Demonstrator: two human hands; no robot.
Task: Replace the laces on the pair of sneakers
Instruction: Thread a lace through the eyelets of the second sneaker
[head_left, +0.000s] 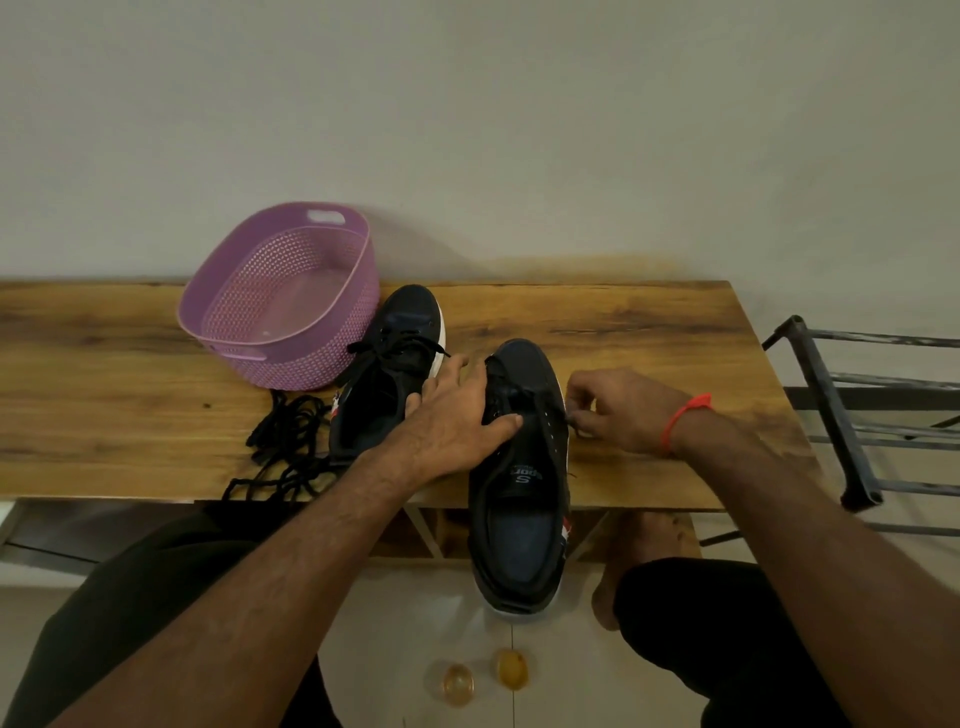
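The wood-grain rectangular tabletop (623, 322) is cut off at the left. The near black low-top sneaker (519, 467) overhangs its front edge, long axis front-to-back, toe pointing away. The left hand (457, 410) rests spread on its tongue, partly hiding the eyelets. The right hand (613, 410) pinches a thin black lace (550, 402), hard to discern.

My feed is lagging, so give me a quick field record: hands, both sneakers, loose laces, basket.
left hand: rests open on near sneaker, steadying it
right hand: fingers pinch lace at near sneaker's right eyelets
far sneaker: on table, laced
loose laces: black pile, left of far sneaker
basket: purple, beside far sneaker
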